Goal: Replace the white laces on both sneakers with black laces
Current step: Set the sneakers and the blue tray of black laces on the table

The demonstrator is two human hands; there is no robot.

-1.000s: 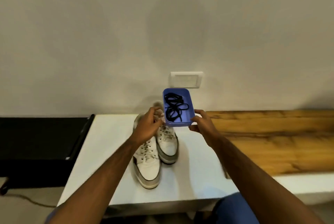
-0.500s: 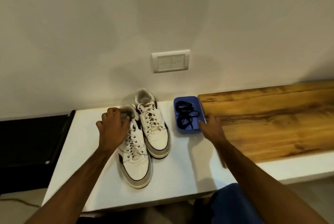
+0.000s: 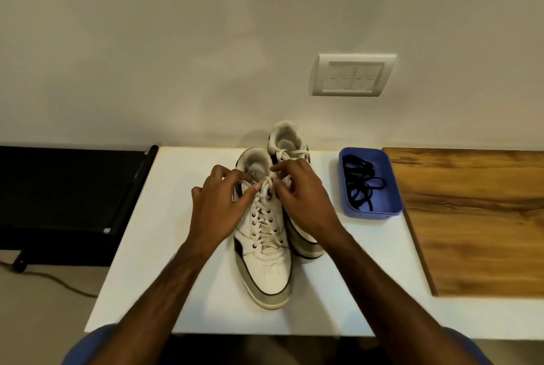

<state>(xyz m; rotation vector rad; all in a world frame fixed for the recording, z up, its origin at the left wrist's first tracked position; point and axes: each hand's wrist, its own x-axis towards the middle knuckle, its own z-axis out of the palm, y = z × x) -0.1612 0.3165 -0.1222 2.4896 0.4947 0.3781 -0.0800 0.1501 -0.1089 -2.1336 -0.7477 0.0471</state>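
Two white leather sneakers are sitting side by side on a white table (image 3: 182, 247), toes pointing toward the person and heels toward the wall. The near sneaker (image 3: 266, 258) is showing a grey suede toe cap, a dark panel along its side, perforations over the toe box and a white lace (image 3: 265, 214) criss-crossing up through dark eyelets. The far sneaker (image 3: 290, 141) is lying just behind and to the right, touching the first, mostly hidden under the right forearm, with its padded collar and a loose white lace end showing.

The left hand (image 3: 219, 205) is pinching the lace at the top of the near sneaker, fingers curled by the tongue. The right hand (image 3: 300, 197) is doing the same from the other side, thumb and forefinger closing on the lace at the knot.

The black laces (image 3: 360, 185) are lying coiled in a blue plastic tray (image 3: 393, 202) to the right of the sneakers, close to the edge of a wooden board (image 3: 477, 217).

No brand mark or writing is readable on the shoes or tray.
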